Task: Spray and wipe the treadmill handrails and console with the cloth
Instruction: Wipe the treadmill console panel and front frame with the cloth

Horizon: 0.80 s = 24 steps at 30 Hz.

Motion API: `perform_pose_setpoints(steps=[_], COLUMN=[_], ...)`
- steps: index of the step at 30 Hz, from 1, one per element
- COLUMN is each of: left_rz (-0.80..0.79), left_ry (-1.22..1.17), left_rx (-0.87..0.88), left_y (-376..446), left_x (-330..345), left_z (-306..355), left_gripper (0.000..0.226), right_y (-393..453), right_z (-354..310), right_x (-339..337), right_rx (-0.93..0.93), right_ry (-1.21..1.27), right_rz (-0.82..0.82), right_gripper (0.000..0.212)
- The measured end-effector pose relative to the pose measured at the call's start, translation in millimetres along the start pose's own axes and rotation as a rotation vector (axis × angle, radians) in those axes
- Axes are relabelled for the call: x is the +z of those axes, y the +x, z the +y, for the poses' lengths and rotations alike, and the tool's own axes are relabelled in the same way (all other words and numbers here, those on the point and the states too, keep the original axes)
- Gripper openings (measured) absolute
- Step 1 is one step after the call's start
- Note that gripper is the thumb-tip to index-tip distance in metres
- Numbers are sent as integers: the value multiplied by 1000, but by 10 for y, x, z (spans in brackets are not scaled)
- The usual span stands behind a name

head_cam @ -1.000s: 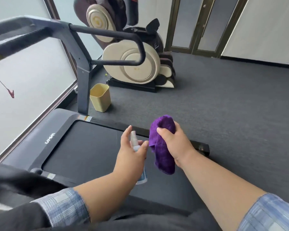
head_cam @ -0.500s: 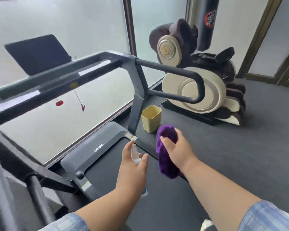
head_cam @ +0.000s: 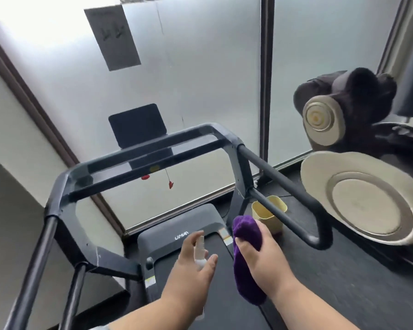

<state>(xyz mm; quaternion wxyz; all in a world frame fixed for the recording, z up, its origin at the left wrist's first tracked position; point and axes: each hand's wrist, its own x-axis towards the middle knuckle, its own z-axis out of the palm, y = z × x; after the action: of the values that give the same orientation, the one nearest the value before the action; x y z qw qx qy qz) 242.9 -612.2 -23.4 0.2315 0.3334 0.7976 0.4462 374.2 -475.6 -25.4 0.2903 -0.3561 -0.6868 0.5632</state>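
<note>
Head view: the left hand (head_cam: 192,265) gripped the bottle (head_cam: 200,252), nozzle up; the right hand (head_cam: 264,254) clutched the cloth (head_cam: 246,263) just beside it. The rail (head_cam: 279,184) and console (head_cam: 143,151) stood ahead, above both hands. Best to mist the cloth first, then wipe the rail lengthwise.

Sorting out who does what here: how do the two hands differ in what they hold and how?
The left hand holds a small clear spray bottle upright, fingers loosely round it; the right hand grips a bunched purple cloth that hangs down. The left hand sits slightly lower and nearer the camera than the right hand. Both hover over the treadmill's black belt, touching no handrail.
</note>
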Motion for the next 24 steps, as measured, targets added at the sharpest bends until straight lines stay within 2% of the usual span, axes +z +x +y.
perform_pose_setpoints(steps=[5, 11, 16, 19, 24], left_rz=[44, 168, 310, 325, 315], left_ry=[78, 173, 97, 93, 117], left_rx=[41, 50, 36, 3, -23], left_y=[9, 464, 919, 1247, 1936], left_x=[-333, -670, -1012, -1230, -1599], left_z=[370, 578, 444, 261, -71], left_gripper=[56, 54, 59, 58, 60], right_y=[203, 821, 1363, 1734, 2397], right_z=[-405, -916, -1107, -1126, -1097], right_x=[-134, 27, 487, 842, 1546], right_rx=[13, -53, -66, -57, -2], right_ry=[14, -76, -94, -100, -65], right_rz=[-101, -239, -305, -337, -355], right_gripper=[37, 26, 28, 26, 35])
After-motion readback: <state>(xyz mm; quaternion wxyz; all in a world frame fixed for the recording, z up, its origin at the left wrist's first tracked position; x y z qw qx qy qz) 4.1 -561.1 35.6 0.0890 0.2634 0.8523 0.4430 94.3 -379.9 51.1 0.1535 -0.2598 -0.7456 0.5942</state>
